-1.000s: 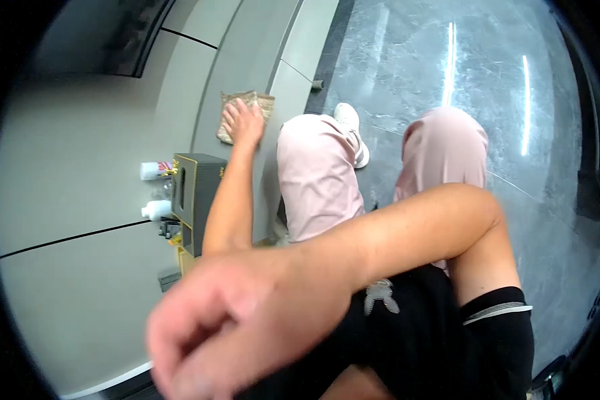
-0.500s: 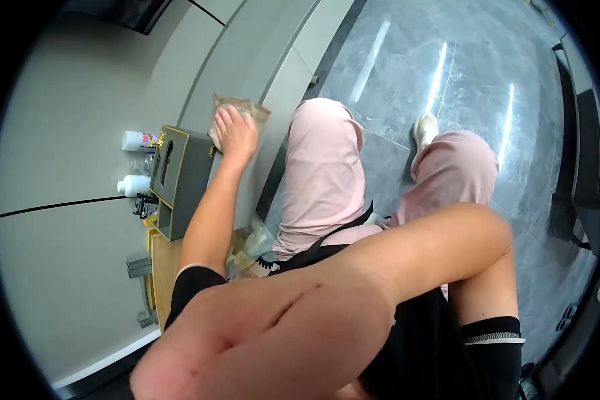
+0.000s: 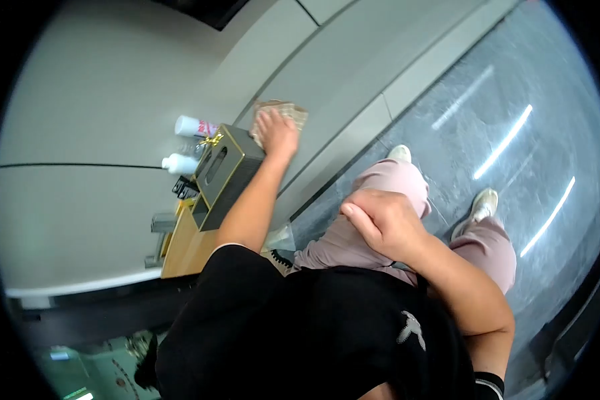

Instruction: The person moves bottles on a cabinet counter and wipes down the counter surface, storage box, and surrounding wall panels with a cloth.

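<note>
My left hand [image 3: 279,137] lies flat, fingers stretched out, on a folded brown checked cloth [image 3: 299,115], which rests on the grey ledge [image 3: 353,87]. Just beside it, nearer my body, stands a dark grey tissue box with gold edges [image 3: 237,177]. Above my thigh, my right hand [image 3: 388,223] is held in a loose fist, with nothing visible in it.
Behind the box are a white spray can [image 3: 195,126], a white bottle [image 3: 180,163] and small black items [image 3: 184,188]. A wooden surface [image 3: 187,250] lies below them. A dark screen [image 3: 210,8] is at the top. Grey tiled floor [image 3: 473,133] extends right.
The view has turned and shifted. My right hand has moved away from the camera, from the lower left to above my thigh. My left hand remains on the cloth, now closer to the box.
</note>
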The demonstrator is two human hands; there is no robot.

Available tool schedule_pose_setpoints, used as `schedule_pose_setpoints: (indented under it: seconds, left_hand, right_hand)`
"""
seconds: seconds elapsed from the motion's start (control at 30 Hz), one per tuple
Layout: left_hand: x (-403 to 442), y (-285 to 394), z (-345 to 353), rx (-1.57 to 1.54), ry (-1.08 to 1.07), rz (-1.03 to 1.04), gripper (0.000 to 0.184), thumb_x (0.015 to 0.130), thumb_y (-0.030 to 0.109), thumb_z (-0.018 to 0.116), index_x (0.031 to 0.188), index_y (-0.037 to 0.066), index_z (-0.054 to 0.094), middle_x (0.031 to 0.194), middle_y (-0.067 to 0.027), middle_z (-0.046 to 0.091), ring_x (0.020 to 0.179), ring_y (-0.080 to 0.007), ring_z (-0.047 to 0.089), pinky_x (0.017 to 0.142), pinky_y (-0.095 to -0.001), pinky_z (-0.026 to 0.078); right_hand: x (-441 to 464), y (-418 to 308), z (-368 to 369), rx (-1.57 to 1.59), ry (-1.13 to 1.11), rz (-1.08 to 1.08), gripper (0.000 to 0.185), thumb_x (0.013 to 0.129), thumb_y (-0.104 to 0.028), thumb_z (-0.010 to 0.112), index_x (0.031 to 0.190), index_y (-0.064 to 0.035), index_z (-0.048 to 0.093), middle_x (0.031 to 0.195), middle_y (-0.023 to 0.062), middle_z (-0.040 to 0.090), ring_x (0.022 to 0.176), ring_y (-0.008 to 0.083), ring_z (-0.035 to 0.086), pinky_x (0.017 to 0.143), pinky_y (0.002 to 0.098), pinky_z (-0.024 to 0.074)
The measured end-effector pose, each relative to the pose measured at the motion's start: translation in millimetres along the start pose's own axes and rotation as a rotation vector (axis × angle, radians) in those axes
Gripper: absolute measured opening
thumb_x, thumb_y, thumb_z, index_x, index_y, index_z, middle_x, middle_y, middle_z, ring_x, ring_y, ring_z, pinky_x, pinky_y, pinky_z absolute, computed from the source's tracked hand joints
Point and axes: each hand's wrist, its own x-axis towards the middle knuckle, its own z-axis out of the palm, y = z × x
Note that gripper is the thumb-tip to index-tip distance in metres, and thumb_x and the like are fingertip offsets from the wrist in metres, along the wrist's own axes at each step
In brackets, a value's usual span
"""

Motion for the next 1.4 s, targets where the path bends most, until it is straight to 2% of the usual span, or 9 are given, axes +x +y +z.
schedule_pose_setpoints:
  seconds: [0.13,0.27,0.47,0.63,0.77,0.87,1.03,1.3,1.4]
  left_hand:
    - [-10.7,7.8,-6.1,-0.064,-0.031,0.024,0.064,0.094,0.034,0.034,0.146,-0.002,0.023,0.153,-0.0267,0.014,0.143,-0.0398,0.011,0.117,-0.0465,0.007]
    - [30.4,9.3,0.6,-0.134,0.051,-0.207,0.065,0.091,0.033,0.037,0.144,-0.003,0.026,0.152,-0.0251,0.018,0.142,-0.0389,0.012,0.117,-0.0458,0.009]
    - [65.2,-0.5,-12.9,-0.172,0.067,-0.218,0.058,0.088,0.032,0.043,0.14,0.005,0.038,0.144,-0.0227,0.03,0.138,-0.0373,0.021,0.116,-0.0446,0.014]
    - [54.3,-6.8,-10.5,0.048,0.066,-0.064,0.061,0.09,0.037,0.038,0.145,0.013,0.035,0.149,-0.0175,0.027,0.141,-0.035,0.017,0.116,-0.0479,0.011]
    - [33.5,-6.7,-2.3,-0.057,0.085,-0.13,0.06,0.089,0.036,0.039,0.145,0.014,0.036,0.149,-0.0179,0.028,0.141,-0.035,0.017,0.116,-0.0467,0.012]
    - [25.1,-9.9,-0.5,-0.127,0.154,-0.122,0.061,0.088,0.034,0.041,0.143,0.008,0.037,0.148,-0.0182,0.028,0.141,-0.0352,0.017,0.116,-0.0451,0.014]
    - [60.0,-1.1,-5.0,-0.172,0.072,-0.36,0.067,0.087,0.036,0.045,0.136,-0.009,0.035,0.148,-0.0203,0.027,0.14,-0.0375,0.02,0.116,-0.0439,0.012]
    - [90.2,17.9,-19.7,-0.153,0.009,-0.743,0.085,0.088,0.05,0.04,0.142,-0.013,0.02,0.153,-0.0273,0.012,0.143,-0.0406,0.008,0.116,-0.0463,0.01]
    - [116.0,2.1,-12.4,-0.03,-0.166,-0.716,0.083,0.089,0.052,0.038,0.141,-0.013,0.026,0.152,-0.0251,0.02,0.142,-0.0414,0.017,0.114,-0.0493,0.016]
  right_hand:
    - [40.7,23.4,-33.4,-0.448,0.127,-0.439,0.02,0.083,-0.022,0.065,0.075,-0.0066,0.055,0.065,0.0106,0.053,0.059,0.029,0.056,0.055,0.0391,0.0458]
    - [69.4,43.8,-67.5,-0.575,0.234,-0.314,0.019,0.085,-0.02,0.063,0.074,-0.0058,0.056,0.065,0.0112,0.055,0.06,0.0293,0.057,0.055,0.0391,0.0479]
    - [82.4,60.5,-97.4,-0.677,0.292,-0.238,0.021,0.085,-0.02,0.064,0.072,-0.0051,0.056,0.063,0.0108,0.054,0.06,0.0287,0.058,0.055,0.039,0.0478]
    - [82.3,61.2,-103.5,-0.768,0.218,-0.262,0.022,0.083,-0.019,0.065,0.069,-0.0052,0.055,0.063,0.0101,0.055,0.06,0.0284,0.058,0.055,0.0391,0.048]
    - [75.1,56.1,-101.9,-0.731,0.18,-0.245,0.015,0.082,-0.014,0.066,0.074,-0.0043,0.058,0.066,0.0103,0.055,0.062,0.0295,0.057,0.056,0.0393,0.0468]
    - [75.2,64.8,-96.3,-0.728,0.14,-0.222,0.015,0.082,-0.013,0.065,0.074,-0.0041,0.058,0.066,0.0107,0.055,0.063,0.0301,0.057,0.057,0.0399,0.0469]
    - [74.0,70.8,-97.2,-0.741,0.153,-0.22,0.019,0.084,-0.02,0.064,0.073,-0.0052,0.059,0.067,0.0109,0.056,0.066,0.0298,0.059,0.059,0.0403,0.0492]
    - [69.4,60.3,-114.1,-0.763,0.232,-0.2,0.021,0.084,-0.02,0.064,0.072,-0.0051,0.057,0.065,0.0105,0.055,0.064,0.0297,0.059,0.058,0.0404,0.049]
    - [62.7,54.4,-120.7,-0.774,0.264,-0.201,0.022,0.084,-0.02,0.064,0.07,-0.0052,0.056,0.064,0.0105,0.054,0.063,0.0297,0.058,0.057,0.0404,0.0488]
